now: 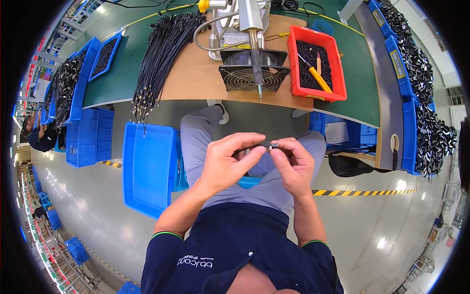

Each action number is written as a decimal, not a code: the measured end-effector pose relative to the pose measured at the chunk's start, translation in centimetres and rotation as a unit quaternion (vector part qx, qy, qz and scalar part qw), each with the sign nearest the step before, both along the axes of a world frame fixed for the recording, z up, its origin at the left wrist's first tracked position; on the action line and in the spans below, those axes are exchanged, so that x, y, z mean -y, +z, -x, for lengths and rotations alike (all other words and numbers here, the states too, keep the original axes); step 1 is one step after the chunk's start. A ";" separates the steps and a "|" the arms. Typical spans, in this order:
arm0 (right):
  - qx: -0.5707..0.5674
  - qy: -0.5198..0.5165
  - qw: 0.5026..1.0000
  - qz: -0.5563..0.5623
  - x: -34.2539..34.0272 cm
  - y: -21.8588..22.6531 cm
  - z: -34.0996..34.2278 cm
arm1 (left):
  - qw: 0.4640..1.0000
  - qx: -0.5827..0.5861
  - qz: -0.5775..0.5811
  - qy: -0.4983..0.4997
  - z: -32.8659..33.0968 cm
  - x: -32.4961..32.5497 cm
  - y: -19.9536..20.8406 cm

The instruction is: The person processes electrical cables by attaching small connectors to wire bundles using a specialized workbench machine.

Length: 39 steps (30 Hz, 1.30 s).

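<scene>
In front of my lap, my left hand (226,159) pinches a thin black cable (252,146) between thumb and fingers. My right hand (294,169) closes its thumb and forefinger on a small black-and-silver connector piece (272,146) at the cable's end. The fingertips of both hands nearly meet there, and the fine details are hidden by them. Beyond the hands, at the table edge, a rod-shaped tool with a metal tip (260,88) points down from a stand, in front of a black fan (252,79).
A bundle of black cables (164,54) hangs over the table's left edge. A red bin (342,83) holds small black parts and a yellow-handled tool (319,79). A blue tub (149,166) stands at my left. Blue bins (410,142) of black-and-silver pieces line the right; a full blue bin (81,88) stands far left.
</scene>
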State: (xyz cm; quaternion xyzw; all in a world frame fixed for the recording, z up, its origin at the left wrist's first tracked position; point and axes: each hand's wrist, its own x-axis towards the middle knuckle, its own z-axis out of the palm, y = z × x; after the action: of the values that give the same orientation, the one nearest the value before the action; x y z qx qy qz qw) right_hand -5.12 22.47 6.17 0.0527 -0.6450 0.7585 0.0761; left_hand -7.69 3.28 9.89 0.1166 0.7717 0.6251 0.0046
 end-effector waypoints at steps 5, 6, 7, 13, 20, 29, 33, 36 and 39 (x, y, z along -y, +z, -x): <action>-0.005 -0.005 1.000 -0.001 -0.1 0.0 0.1 | 0.999 0.022 -0.024 -0.003 0.3 0.0 -0.5; -0.005 -0.008 1.000 -0.001 -0.1 0.0 0.2 | 0.999 0.022 -0.024 -0.003 0.4 0.0 -0.6; -0.005 -0.008 1.000 0.000 -0.1 0.0 0.2 | 1.000 0.011 -0.018 -0.006 0.5 0.0 -0.6; 0.002 0.017 0.999 -0.033 -0.6 0.0 0.1 | 0.996 0.066 -0.052 -0.003 0.4 -0.6 -0.4; -0.020 -0.021 0.999 -0.042 -0.3 0.0 0.2 | 0.987 0.141 -0.082 -0.005 0.3 -1.1 -0.7; -0.031 -0.027 0.997 -0.066 -0.2 0.2 0.4 | 0.968 0.192 -0.157 -0.031 0.7 -1.1 -0.6; -0.039 -0.008 0.995 -0.090 -0.4 0.2 0.4 | 0.967 0.187 -0.168 -0.033 0.9 -1.0 -0.5; -0.016 -0.014 0.997 -0.075 -0.6 0.5 0.2 | 0.967 0.183 -0.174 -0.025 1.0 -0.5 -0.3; 0.001 -0.057 0.996 -0.062 -1.0 1.1 -0.1 | 0.976 0.179 -0.115 -0.038 1.4 0.4 0.1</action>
State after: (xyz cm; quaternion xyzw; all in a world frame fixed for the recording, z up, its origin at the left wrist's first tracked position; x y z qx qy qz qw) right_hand -5.05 23.50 7.29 0.0198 -0.6926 0.7117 0.1155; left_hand -9.06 2.88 9.98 0.0316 0.6764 0.7198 0.1529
